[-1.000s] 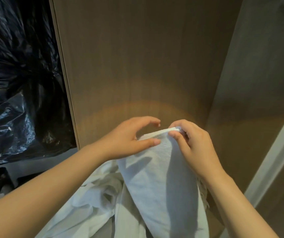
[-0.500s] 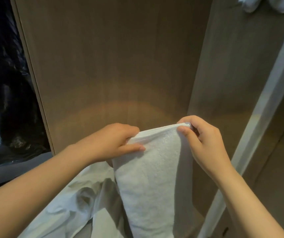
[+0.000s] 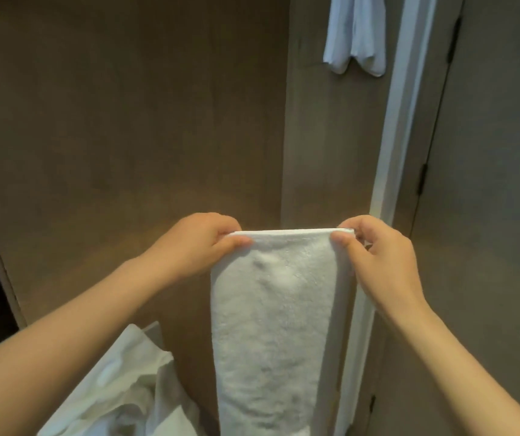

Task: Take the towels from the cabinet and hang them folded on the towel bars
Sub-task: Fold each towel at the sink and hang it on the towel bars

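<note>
The brown wood panel point(image 3: 120, 121) fills the far side of my view. I take it for an inner wall of the cabinet, though I cannot say which one. On the right stands a grey door point(image 3: 497, 199), with a pale frame strip point(image 3: 400, 121) running down between it and the panel.

The task's thing, the white towel point(image 3: 277, 325), hangs in front of the panel at the middle of the view. It is clear of the shelves and held in the air. It drops as one long narrow band out of the bottom of the frame. The top edge is level and stretched flat, and it looks thick enough that I judge the towel already folded lengthways. Holding it high by that edge lets its own weight pull it straight and keeps the layers lined up, which is how I would want it before draping it over a bar. No bar shows here.

Near left, low down, lies a crumpled heap of white linen point(image 3: 120, 388) just beside the towel. I cannot tell whether they touch.

Far up on the right a white cloth point(image 3: 354, 36) hangs in two lobes. Its support is out of frame, so it may be a towel already hung.

My left hand point(image 3: 199, 243) pinches the towel's left top corner, thumb on the near face and fingers curled behind. My right hand point(image 3: 381, 262) pinches the right corner the same way.
</note>
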{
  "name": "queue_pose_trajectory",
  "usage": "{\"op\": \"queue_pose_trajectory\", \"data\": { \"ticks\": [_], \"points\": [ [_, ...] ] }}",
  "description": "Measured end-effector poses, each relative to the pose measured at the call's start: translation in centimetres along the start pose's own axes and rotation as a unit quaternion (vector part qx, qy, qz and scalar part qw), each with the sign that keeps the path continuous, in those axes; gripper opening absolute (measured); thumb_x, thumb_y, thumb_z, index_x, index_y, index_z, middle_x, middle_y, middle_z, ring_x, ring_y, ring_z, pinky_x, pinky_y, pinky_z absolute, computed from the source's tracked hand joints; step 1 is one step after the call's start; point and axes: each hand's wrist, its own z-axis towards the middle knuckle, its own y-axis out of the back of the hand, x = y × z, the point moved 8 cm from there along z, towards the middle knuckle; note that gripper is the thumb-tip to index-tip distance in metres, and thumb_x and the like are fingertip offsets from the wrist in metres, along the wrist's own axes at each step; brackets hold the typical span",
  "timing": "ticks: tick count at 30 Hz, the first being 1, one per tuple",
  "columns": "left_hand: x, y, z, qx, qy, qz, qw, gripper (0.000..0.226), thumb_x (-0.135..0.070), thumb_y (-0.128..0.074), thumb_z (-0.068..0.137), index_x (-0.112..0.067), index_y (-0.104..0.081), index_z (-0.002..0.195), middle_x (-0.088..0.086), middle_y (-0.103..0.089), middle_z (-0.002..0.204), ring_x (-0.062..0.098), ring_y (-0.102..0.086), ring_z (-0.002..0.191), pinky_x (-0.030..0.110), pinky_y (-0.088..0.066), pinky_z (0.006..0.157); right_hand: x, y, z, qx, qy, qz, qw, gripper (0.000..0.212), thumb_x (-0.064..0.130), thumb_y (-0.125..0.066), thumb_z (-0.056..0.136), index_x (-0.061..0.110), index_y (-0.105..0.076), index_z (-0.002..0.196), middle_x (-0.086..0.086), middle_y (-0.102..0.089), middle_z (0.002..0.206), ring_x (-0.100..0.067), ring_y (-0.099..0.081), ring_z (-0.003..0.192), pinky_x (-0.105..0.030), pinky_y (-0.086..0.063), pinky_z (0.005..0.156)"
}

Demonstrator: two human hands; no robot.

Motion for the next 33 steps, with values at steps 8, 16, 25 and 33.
{"op": "queue_pose_trajectory", "data": {
  "ticks": [8, 16, 25, 33],
  "points": [
    [-1.8, -1.5, -0.4, 0.06, 0.02, -0.112, 0.992, 0.025, -0.03, -0.049, 0.098, -0.019, -0.064, 0.082, 0.006, -0.065, 0.054, 0.012, -0.055, 0.036, 0.019, -0.04, 0.039, 0.8, 3.5, -3.5, -0.089, -0.111, 0.069, 0.987, 0.005, 0.018, -0.067, 0.089, 0.019, -0.068, 0.085, -0.002, -0.071, 0.077, -0.014, -0.069, 0.052, -0.025, -0.055, 0.055],
    [-6.3, -1.7, 0.9, 0.053, 0.013, -0.279, 0.959, 0.026, -0.019, -0.05, 0.099, 0.0, -0.06, 0.086, 0.024, -0.07, 0.07, 0.021, -0.072, 0.055, 0.033, -0.053, 0.055, 2.9, 8.8, -5.2, -0.157, -0.108, 0.034, 0.981, 0.007, 0.014, -0.062, 0.092, 0.015, -0.067, 0.088, -0.001, -0.071, 0.077, -0.013, -0.071, 0.059, -0.024, -0.056, 0.064],
    [-10.9, -0.3, 4.1, -0.061, -0.052, -0.401, 0.912, 0.012, -0.015, -0.063, 0.093, -0.009, -0.069, 0.083, 0.009, -0.07, 0.074, 0.021, -0.073, 0.062, 0.033, -0.062, 0.063, 3.3, 13.6, -3.3, -0.145, -0.019, -0.083, 0.986, 0.023, 0.014, -0.069, 0.089, 0.017, -0.067, 0.112, 0.006, -0.069, 0.1, 0.006, -0.065, 0.084, -0.002, -0.042, 0.071],
    [-16.7, -0.7, 8.5, -0.138, -0.097, -0.362, 0.917, 0.011, -0.017, -0.063, 0.093, -0.012, -0.07, 0.086, 0.001, -0.07, 0.081, 0.01, -0.073, 0.066, 0.022, -0.059, 0.064, -0.1, 17.9, 1.1, -0.134, 0.1, -0.148, 0.975, 0.041, 0.012, -0.071, 0.087, 0.006, -0.059, 0.127, -0.002, -0.06, 0.117, -0.013, -0.067, 0.093, -0.015, -0.047, 0.088]
  ]
}}
